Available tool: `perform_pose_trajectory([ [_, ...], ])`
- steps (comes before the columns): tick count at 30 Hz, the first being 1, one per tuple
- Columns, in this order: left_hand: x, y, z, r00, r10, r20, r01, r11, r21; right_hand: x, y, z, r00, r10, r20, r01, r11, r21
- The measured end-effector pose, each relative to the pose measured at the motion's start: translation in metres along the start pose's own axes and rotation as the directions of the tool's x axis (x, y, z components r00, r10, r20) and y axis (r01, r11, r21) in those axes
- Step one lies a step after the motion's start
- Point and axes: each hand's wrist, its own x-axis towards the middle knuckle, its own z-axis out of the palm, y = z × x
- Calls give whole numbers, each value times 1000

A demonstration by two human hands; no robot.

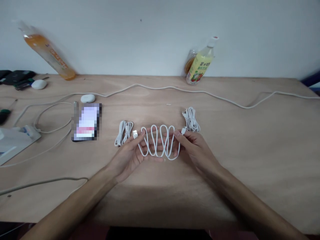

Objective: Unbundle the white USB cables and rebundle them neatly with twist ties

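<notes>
Between my two hands a white USB cable point(160, 156) is spread in several zigzag loops above the table. My left hand point(131, 151) pinches its left end with the thumb, close to the metal USB plug, and its fingers reach behind the loops. At the other end my right hand point(196, 148) grips the cable between thumb and fingers, next to the smaller white connector. A folded bundle of white cable point(122, 132) lies just beyond my left hand. Another white cable bundle point(191, 119) rests behind my right hand.
A phone point(87, 121) and a white earbud case point(87, 98) lie to the left. An orange drink bottle point(50, 55) and a yellow drink bottle point(201, 63) stand by the wall. A long white cord point(172, 87) crosses the table point(250, 150); a white packet point(17, 141) sits at far left.
</notes>
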Motion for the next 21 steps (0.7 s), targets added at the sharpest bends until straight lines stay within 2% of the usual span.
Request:
perform_pose_trajectory([
  [21,3,-1,-5,1000,10,20,-10,1000,-10,0,-1,1,999,-6,-39,5,999,-44],
])
